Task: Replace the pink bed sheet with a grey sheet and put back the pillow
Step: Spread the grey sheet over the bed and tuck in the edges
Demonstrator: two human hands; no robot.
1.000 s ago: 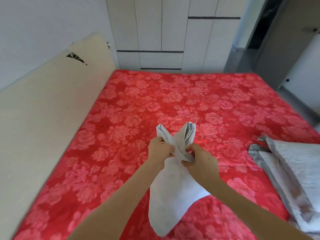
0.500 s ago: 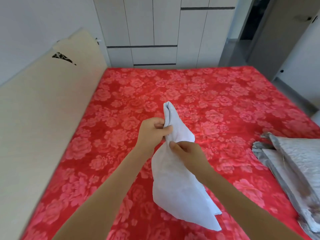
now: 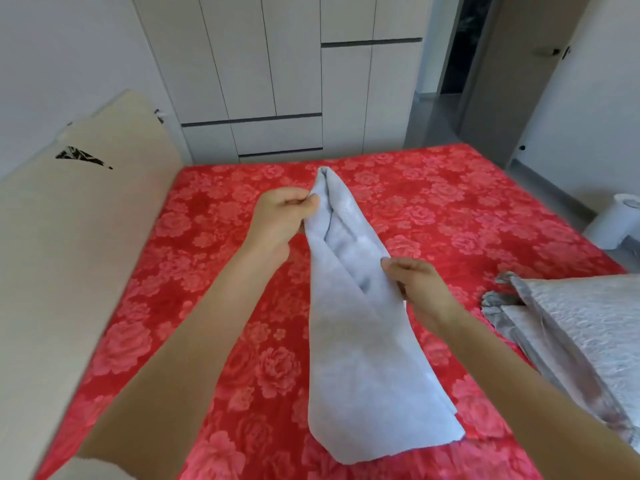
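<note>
I hold a pale grey cloth point(image 3: 363, 358) up in front of me with both hands; my left hand point(image 3: 282, 220) pinches its upper edge between thumb and curled fingers, close to the top fold; my right hand point(image 3: 422, 289) grips the opposite edge lower down, fingers curled round the fabric; between the two grips the cloth opens into a narrow trough of folds, and below my right hand it hangs in a long doubled length whose bottom corner reaches down in front of the bed; whether that corner touches the bed, I cannot tell. The pink sheet point(image 3: 450, 209), red with a rose pattern, lies spread flat over the whole mattress beneath my arms; on it at my right, near the bed's edge, lies a pile of grey bedding point(image 3: 588, 327), textured on top with smoother folded layers below; I cannot tell whether it is pillow or sheet. A beige board point(image 3: 69, 265) runs along the bed's left side; a white wardrobe point(image 3: 277, 64) stands past the far end, a door point(image 3: 502, 71) to its right, and a white container point(image 3: 616, 220) on the floor beside the bed.
</note>
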